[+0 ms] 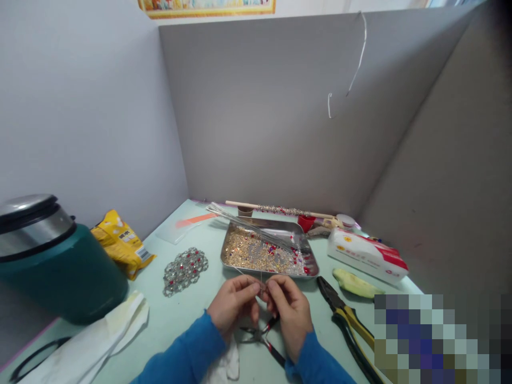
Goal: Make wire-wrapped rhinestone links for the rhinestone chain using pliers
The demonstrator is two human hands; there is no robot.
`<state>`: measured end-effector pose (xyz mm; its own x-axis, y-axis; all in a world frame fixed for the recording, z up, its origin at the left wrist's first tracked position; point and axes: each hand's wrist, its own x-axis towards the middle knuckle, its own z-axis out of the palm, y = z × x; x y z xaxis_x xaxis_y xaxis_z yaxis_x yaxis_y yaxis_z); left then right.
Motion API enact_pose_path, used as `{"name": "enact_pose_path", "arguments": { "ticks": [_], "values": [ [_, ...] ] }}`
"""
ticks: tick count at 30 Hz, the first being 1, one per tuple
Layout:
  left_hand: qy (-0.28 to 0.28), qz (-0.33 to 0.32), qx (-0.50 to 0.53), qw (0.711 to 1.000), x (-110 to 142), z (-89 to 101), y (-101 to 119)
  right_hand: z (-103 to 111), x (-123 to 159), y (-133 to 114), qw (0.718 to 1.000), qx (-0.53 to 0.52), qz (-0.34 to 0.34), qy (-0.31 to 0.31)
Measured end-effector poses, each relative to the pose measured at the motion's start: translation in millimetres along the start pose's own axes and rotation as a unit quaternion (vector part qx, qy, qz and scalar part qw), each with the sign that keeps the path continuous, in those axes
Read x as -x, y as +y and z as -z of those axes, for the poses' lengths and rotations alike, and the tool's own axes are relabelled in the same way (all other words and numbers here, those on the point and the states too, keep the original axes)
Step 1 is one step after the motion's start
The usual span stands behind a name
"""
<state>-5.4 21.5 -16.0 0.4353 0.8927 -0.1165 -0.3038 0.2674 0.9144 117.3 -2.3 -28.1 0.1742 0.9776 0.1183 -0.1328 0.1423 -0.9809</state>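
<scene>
My left hand (236, 300) and my right hand (291, 309) meet in front of a metal tray (269, 273), fingertips pinched close together. Between them is a thin piece of wire (242, 272), its ends poking up past the fingers; any small bead in the grip is too hidden to make out. The tray holds gold beads (246, 248), some red and clear ones, and a bundle of straight wires (250, 226) lies across it. Small pliers (262, 337) rest on the table beneath my hands, jaws apart. Left of the tray lies a flat beaded wire piece (186, 271) with red beads.
Large pliers (348, 325) and a green, peeled-looking piece (356, 282) lie at right, before a white-and-red box (368, 255). A teal flask (60, 272), yellow packet (122, 242) and white cloth (96, 341) occupy the left. A bead-wrapped stick (280, 209) lies behind the tray.
</scene>
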Motion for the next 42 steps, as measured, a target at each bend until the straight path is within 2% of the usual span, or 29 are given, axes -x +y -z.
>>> {"name": "enact_pose_path", "arguments": {
  "ticks": [4, 8, 11, 14, 17, 21, 25, 27, 30, 34, 38, 42],
  "values": [
    [0.029, -0.002, -0.002, 1.000, 0, 0.8, 2, 1, -1, 2, 1.000, 0.013, -0.006, 0.000],
    [0.081, 0.003, -0.010, 0.997, -1, 2.2, 2, -1, 1, 6, 0.996, 0.088, -0.004, -0.015],
    [0.089, 0.011, -0.014, 0.996, -2, 3.3, 0, -1, 3, 8, 0.987, 0.153, 0.023, -0.046],
    [0.083, 0.013, -0.019, 0.996, -3, 4.2, -1, -1, 4, 8, 0.983, 0.169, 0.037, -0.056],
    [0.067, 0.008, -0.034, 0.997, -2, 4.8, 0, -1, 5, 5, 0.988, 0.126, -0.001, -0.085],
    [0.033, -0.003, -0.046, 0.998, 1, 4.0, 6, -7, 10, -2, 0.987, 0.001, -0.091, -0.133],
    [0.011, -0.022, -0.024, 0.999, 4, 1.6, 12, -13, 14, -4, 0.972, -0.142, -0.117, -0.148],
    [0.024, -0.032, -0.048, 0.998, 4, 1.1, 13, -14, 14, -3, 0.974, -0.135, -0.115, -0.141],
    [0.055, -0.039, -0.101, 0.993, 3, 1.7, 12, -11, 12, 1, 0.991, -0.041, -0.080, -0.104],
    [0.048, -0.029, -0.091, 0.994, 1, 2.9, 9, -8, 10, 5, 0.996, 0.009, -0.050, -0.075],
    [0.042, -0.012, -0.069, 0.997, 2, 0.6, 9, -8, 10, 8, 0.997, -0.012, -0.042, -0.069],
    [0.020, -0.007, -0.057, 0.998, 3, -0.2, 11, -7, 8, 8, 0.984, -0.112, -0.052, -0.125]
  ]
}}
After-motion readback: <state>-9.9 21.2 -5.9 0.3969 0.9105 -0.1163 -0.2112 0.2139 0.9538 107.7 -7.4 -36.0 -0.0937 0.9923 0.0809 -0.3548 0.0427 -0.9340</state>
